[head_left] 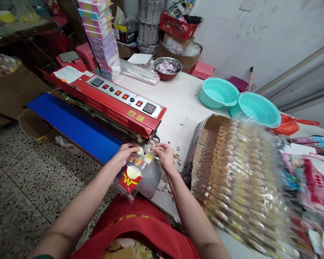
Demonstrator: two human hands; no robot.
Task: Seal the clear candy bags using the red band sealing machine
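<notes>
Workroom: pale wall (232, 36) behind, speckled floor (21, 183) at left, white table (183, 104) across the middle. On the table, a red machine (118, 100) with lit switches; a blue belt (72, 122) runs along its front. At right, a carton (205, 133) with rows of filled clear packs (234, 169); two teal basins (218, 95) stand behind it.

Clear bag (131, 180): in front of the machine's near end, over a grey plate (152, 181), both hands at its upper edge. Step in hand (judged): spreading and lining up that edge. Next move calls for a level, unwrinkled edge, both grips even.

Left hand (125, 154): thumb and fingers together, pinching the bag's upper left. Right hand (164, 154): fingers curled, tips closed on the upper right corner; exact contact too small to tell.

Inside: red fries holder, small food-like pieces.
</notes>
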